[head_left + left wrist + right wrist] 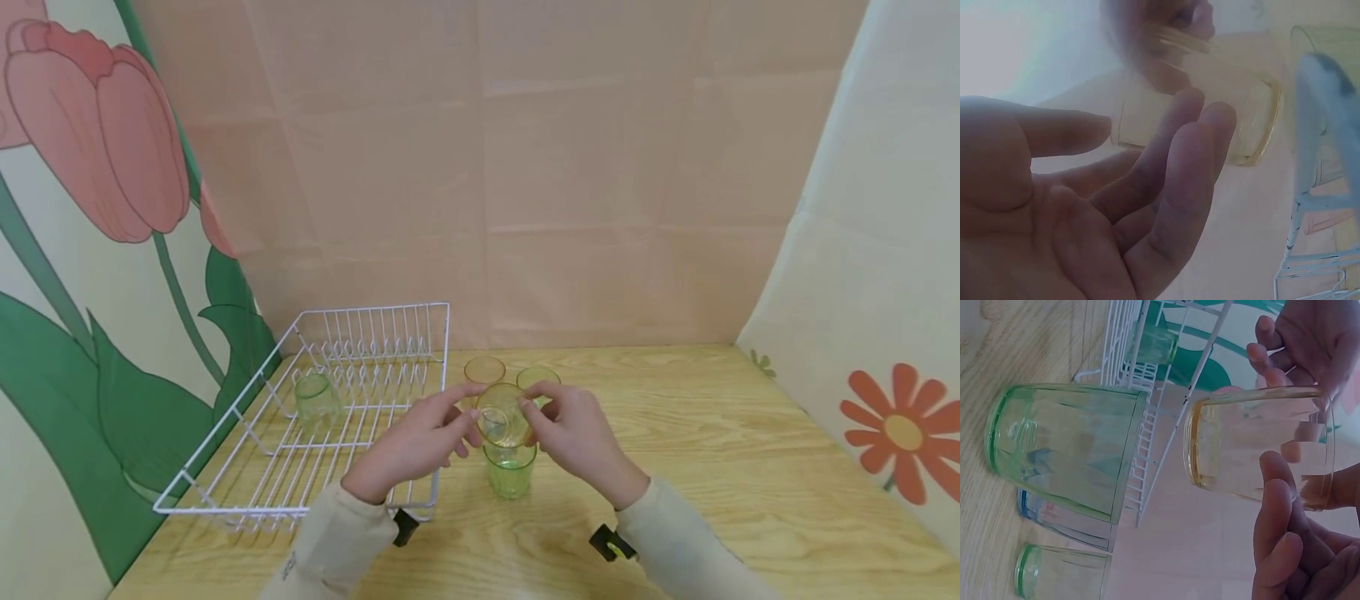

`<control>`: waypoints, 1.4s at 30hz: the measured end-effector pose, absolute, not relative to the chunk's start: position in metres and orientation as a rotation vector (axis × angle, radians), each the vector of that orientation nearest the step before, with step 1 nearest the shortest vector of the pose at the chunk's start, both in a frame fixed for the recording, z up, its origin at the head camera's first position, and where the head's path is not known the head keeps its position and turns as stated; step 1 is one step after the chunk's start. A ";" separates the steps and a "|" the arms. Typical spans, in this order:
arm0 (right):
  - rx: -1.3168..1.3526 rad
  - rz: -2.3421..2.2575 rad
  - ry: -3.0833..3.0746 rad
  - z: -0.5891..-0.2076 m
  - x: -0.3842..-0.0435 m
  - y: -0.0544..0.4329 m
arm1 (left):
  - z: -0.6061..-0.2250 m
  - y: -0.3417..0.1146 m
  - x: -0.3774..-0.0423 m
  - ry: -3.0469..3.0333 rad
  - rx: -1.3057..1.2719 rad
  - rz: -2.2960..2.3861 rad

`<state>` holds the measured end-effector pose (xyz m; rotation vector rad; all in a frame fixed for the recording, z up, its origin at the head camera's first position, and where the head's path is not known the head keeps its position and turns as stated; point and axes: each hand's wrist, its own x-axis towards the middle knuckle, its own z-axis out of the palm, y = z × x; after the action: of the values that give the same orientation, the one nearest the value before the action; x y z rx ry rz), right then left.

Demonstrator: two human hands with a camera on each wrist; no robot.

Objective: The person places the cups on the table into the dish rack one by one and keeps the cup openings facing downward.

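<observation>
An amber-tinted clear glass (504, 421) is held up between both hands, its round rim facing the head camera. My left hand (423, 435) pinches it near the rim from the left, thumb and fingers at its side in the left wrist view. From the opposite side my right hand (576, 429) grips the same glass, fingertips lying against its wall in the right wrist view. Just below, a green glass (510, 482) stands on the table. Behind the hands are another amber-rimmed glass (484, 369) and a green-rimmed glass (540, 379), both partly hidden.
A white wire dish rack (300, 508) stands to the left, close by the left forearm. One green glass (317, 400) sits in its left part. A bluish glass (1063, 522) shows behind the green one in the right wrist view. Pink cloth (600, 208) hangs behind the wooden table (675, 467).
</observation>
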<state>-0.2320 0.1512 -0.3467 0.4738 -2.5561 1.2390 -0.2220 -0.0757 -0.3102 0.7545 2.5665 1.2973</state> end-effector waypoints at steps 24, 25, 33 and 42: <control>0.322 1.553 -2.657 -0.343 -0.242 0.158 | -0.315 -0.075 -0.217 2.755 1.033 1.122; 0.326 1.555 -2.661 -0.343 -0.243 0.158 | -0.315 -0.075 -0.217 2.761 1.038 1.115; 0.365 1.560 -2.676 -0.343 -0.242 0.160 | -0.313 -0.072 -0.215 2.775 0.986 1.088; 0.392 1.604 -2.681 -0.340 -0.240 0.161 | -0.313 -0.070 -0.217 2.799 0.899 1.123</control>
<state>-0.2399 0.1606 -0.3398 0.3916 -2.6813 1.6038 -0.2171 -0.0696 -0.3135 0.8991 2.7988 1.1233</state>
